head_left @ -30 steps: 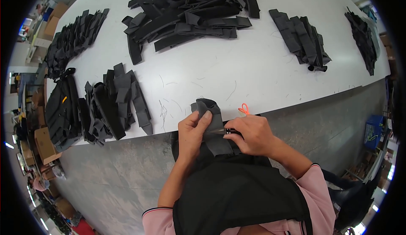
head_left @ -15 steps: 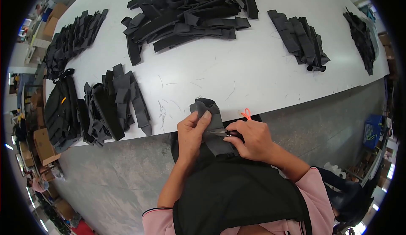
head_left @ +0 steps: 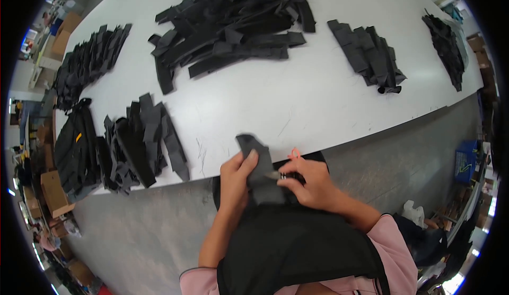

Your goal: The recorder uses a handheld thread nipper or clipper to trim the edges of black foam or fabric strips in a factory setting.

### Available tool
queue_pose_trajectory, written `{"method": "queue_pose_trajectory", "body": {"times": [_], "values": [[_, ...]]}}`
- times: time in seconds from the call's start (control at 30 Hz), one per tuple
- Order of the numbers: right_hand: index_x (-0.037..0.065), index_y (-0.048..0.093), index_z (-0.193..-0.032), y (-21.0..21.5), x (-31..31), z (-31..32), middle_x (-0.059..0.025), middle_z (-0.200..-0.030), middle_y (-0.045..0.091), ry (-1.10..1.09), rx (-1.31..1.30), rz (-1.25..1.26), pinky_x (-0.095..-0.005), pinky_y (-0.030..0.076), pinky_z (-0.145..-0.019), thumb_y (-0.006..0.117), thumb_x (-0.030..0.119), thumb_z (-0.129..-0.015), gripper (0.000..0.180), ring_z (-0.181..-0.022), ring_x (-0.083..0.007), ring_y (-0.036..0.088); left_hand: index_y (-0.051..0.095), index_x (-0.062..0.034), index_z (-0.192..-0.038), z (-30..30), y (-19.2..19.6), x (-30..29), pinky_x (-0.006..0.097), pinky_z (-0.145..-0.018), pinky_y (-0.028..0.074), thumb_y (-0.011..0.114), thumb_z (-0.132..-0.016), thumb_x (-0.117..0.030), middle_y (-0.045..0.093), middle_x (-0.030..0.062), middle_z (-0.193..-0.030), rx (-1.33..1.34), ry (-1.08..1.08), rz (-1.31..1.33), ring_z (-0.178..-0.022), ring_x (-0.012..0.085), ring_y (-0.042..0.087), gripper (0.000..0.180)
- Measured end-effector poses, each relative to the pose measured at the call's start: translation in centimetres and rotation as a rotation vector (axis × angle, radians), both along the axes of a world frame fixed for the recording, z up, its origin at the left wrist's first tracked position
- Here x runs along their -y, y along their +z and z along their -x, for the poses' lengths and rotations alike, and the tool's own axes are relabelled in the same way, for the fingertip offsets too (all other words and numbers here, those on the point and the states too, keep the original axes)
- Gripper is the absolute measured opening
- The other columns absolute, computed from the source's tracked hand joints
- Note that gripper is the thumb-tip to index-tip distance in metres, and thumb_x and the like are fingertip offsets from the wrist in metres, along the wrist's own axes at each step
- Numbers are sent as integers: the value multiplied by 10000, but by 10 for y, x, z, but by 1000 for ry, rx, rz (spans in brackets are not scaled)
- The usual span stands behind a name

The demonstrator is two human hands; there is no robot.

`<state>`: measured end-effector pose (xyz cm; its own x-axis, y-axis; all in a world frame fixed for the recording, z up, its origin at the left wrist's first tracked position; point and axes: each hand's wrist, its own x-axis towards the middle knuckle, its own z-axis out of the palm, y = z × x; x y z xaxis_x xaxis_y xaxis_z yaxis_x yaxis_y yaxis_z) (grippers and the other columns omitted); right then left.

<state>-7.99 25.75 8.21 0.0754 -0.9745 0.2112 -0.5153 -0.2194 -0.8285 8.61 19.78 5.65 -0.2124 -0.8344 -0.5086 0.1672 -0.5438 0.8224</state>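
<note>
My left hand (head_left: pixel 235 182) is closed on a dark grey fabric strip (head_left: pixel 261 163), thumb on top, just over the table's near edge. The strip's far end is bent over, and its lower end hangs above my black apron (head_left: pixel 297 236). My right hand (head_left: pixel 314 182) is closed around small thread snips (head_left: pixel 273 175). Their pale blades point left and lie at the strip's right side; I cannot tell whether they touch it. A pink-orange loop (head_left: pixel 295 153) sticks up beyond my right fingers.
On the white table (head_left: pixel 238 104) lie a large heap of dark strips (head_left: pixel 233 24), smaller bundles left (head_left: pixel 151 130) and right (head_left: pixel 368 56), and a black backpack (head_left: pixel 77 141). Loose thread ends are scattered about. A blue crate (head_left: pixel 466 159) stands on the floor at right.
The strip has turned in my left hand: its curled end now shows flatter and narrower. My right hand and the snips have shifted slightly left. The whole view has moved a little.
</note>
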Motion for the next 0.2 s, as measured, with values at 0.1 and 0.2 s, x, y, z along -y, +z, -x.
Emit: {"method": "queue_pose_trajectory", "body": {"times": [0.1, 0.2], "values": [[25, 572, -902, 8, 8, 1, -66, -678, 557, -74, 308, -36, -248, 410, -533, 690, 84, -789, 173, -551, -135, 503, 612, 5, -889, -33, -6, -6, 236, -676, 498, 592, -885, -158, 649, 65, -871, -468, -30, -106, -768, 115, 618, 164], [27, 524, -1045, -46, 31, 23, 9, -685, 481, -129, 351, -541, -239, 386, -589, 645, 129, -823, 273, -598, -87, 407, 617, 34, -983, -23, -11, 16, 246, -736, 500, 622, -863, -161, 653, 95, -958, -292, 129, -144, -834, 145, 630, 230]]}}
